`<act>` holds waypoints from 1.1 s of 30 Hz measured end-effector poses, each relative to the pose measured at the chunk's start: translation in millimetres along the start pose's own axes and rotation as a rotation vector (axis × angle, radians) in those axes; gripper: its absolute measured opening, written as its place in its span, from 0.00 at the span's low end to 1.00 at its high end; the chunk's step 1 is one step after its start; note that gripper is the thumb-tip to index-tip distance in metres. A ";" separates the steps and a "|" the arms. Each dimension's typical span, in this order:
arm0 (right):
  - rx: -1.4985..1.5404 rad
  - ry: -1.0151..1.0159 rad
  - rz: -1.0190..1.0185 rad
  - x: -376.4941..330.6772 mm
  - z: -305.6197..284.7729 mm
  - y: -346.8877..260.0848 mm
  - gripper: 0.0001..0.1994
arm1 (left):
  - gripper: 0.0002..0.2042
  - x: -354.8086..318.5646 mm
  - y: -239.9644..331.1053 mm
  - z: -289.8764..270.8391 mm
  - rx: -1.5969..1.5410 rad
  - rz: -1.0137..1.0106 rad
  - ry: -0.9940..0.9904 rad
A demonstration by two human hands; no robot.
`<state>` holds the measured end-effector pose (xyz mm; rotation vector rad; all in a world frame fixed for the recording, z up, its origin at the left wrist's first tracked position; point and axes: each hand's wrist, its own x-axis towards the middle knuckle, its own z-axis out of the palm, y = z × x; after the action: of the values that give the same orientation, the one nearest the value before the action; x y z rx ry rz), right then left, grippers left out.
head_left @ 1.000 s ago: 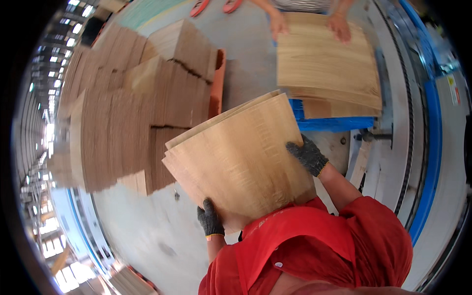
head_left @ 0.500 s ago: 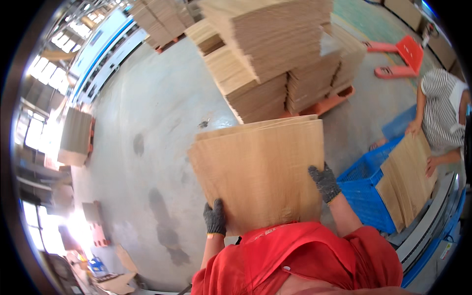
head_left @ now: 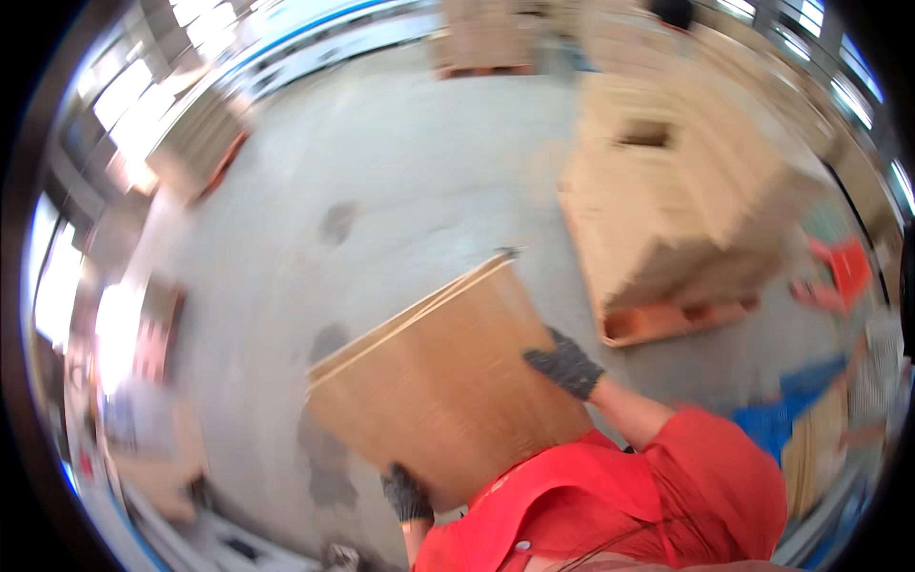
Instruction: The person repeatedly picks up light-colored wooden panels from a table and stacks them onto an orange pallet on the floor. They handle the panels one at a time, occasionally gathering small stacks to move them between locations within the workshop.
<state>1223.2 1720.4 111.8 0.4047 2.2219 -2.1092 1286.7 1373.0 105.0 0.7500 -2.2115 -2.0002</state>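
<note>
Boards (head_left: 448, 381), a thin stack, sit angled between my hands in the head view, above the grey floor (head_left: 429, 172), their near edge against my red apron (head_left: 581, 486). My left hand (head_left: 407, 493) grips the near left corner, thumb on top; my right hand (head_left: 567, 364) clasps the right edge. Fingers underneath are hidden, so I cannot tell how deep their hold goes. The layers lie slightly out of line along the far edge; I judge one could slide out if my squeeze weakens. Turning too wide, a corner could knock the piled boards (head_left: 705, 191) on the orange pallet (head_left: 624, 327).
</note>
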 end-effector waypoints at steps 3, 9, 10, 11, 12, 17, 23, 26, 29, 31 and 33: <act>-0.025 -0.070 0.141 21.9 34.6 -12.8 0.27 | 0.28 28.9 -26.1 -37.1 0.311 0.019 0.029; -0.041 -0.327 0.004 133.5 75.9 -14.3 0.25 | 0.27 28.7 14.5 -16.8 0.204 -0.146 0.372; -0.033 -0.404 0.028 144.8 97.5 -23.6 0.25 | 0.27 26.1 13.7 -25.4 0.169 -0.154 0.454; -0.023 -0.474 0.054 153.3 121.3 -33.6 0.25 | 0.27 20.0 9.3 -33.8 0.138 -0.158 0.531; -0.032 -0.542 0.074 165.3 139.9 -42.0 0.25 | 0.27 19.8 4.3 -33.3 0.089 -0.166 0.606; -0.126 -0.783 -0.065 221.0 229.5 -51.6 0.28 | 0.27 36.5 -6.5 -54.3 0.001 -0.298 0.723; -0.162 -0.891 -0.018 276.9 371.4 -91.7 0.27 | 0.25 129.1 28.2 -128.2 -0.254 -0.146 0.732; -0.124 -0.910 0.050 291.4 426.0 -103.6 0.27 | 0.24 170.0 24.9 -160.4 -0.173 -0.205 0.799; -0.041 -0.884 0.099 313.4 473.9 -96.5 0.27 | 0.23 212.9 31.7 -187.3 -0.092 -0.164 0.833; -0.070 -0.878 0.046 329.8 509.7 -101.9 0.26 | 0.24 257.2 68.0 -212.6 -0.199 -0.176 0.816; -0.154 -0.914 -0.082 353.3 569.2 -127.5 0.26 | 0.25 295.2 78.7 -234.2 -0.221 -0.132 0.909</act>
<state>773.4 1207.9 121.4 -0.5615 1.8032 -1.6147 1088.6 1044.4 136.1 1.4230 -1.4152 -1.4420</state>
